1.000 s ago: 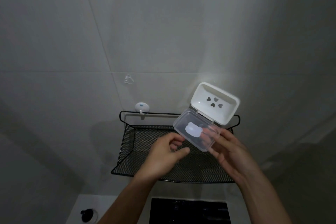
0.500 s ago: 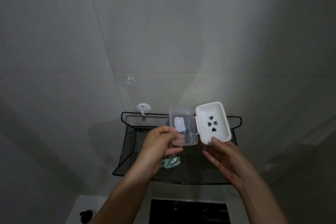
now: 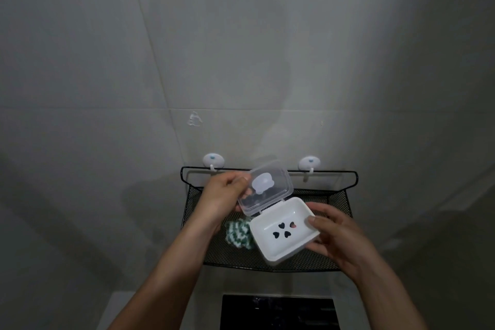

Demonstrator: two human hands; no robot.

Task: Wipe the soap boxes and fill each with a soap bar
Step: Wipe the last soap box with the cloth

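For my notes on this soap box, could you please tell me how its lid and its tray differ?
The lid is clear plastic with a pale bear-shaped mark; the tray is opaque white with four heart-shaped holes. The lid looks shallower than the tray. The left hand holds the lid; the right hand holds the tray. Both are rounded rectangles, hinged together.

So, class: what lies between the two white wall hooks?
In the head view, the clear lid of the open soap box rises between the left hook and right hook, gripped by the left hand.

One open soap box (image 3: 284, 230), one green-white cloth (image 3: 237, 233), one mesh basket (image 3: 345, 201), two wall hooks (image 3: 213, 161), two hands (image 3: 222, 195).
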